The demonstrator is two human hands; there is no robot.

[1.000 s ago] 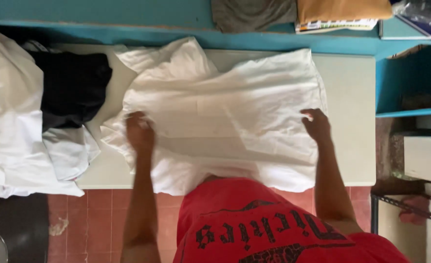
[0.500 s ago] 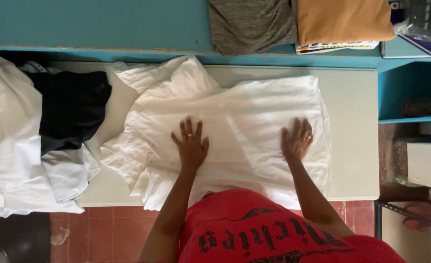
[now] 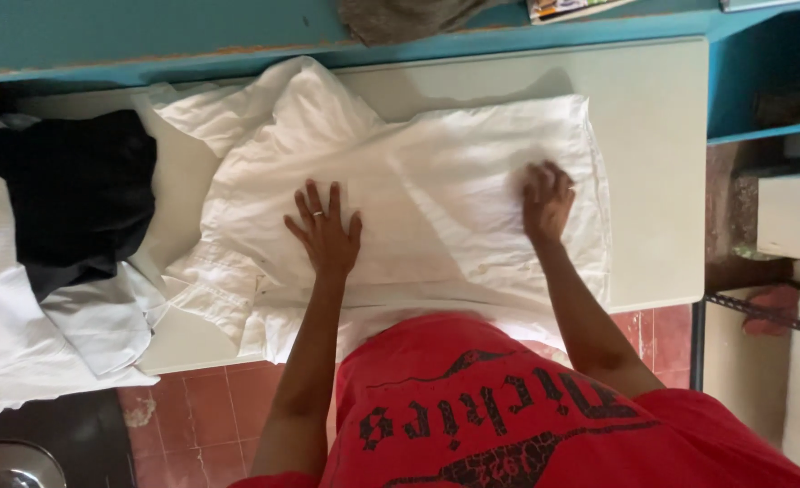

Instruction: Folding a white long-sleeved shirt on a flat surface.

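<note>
White cloth under both hands: a thin, creased white garment (image 3: 418, 194) lies spread over the middle of the pale table (image 3: 653, 136), its near edge hanging over the table's front rim toward the person.
Left hand: the left hand (image 3: 326, 233) lies flat, palm down, on the left-centre of the garment, fingers spread and pointing away from the body, holding nothing; a ring shows on one finger.
Right hand: the right hand (image 3: 546, 199) presses down on the right part of the same cloth, fingers bent slightly and blurred, nothing clasped in it that can be seen.
Hands together: well apart from each other, both bare and both resting on the fabric.
Arms: both forearms reach forward from the body, the left nearly straight up the frame, the right angled inward from the elbow.
Garment shape: the right half is a smooth, roughly rectangular panel; the left half bunches into folds and a pointed flap toward the far-left corner.
Red shirt: the person's red shirt (image 3: 508, 407) with dark print fills the bottom of the view.
Left of the table: a black cloth (image 3: 65, 190) lies on a heap of white fabric (image 3: 20, 334), just beside the garment's crumpled edge.
Far side: a blue painted ledge (image 3: 147, 41) runs along the table's back, with a grey cloth (image 3: 400, 16) on it.
Floor: reddish tiles (image 3: 201, 416) show below the table's front edge.
</note>
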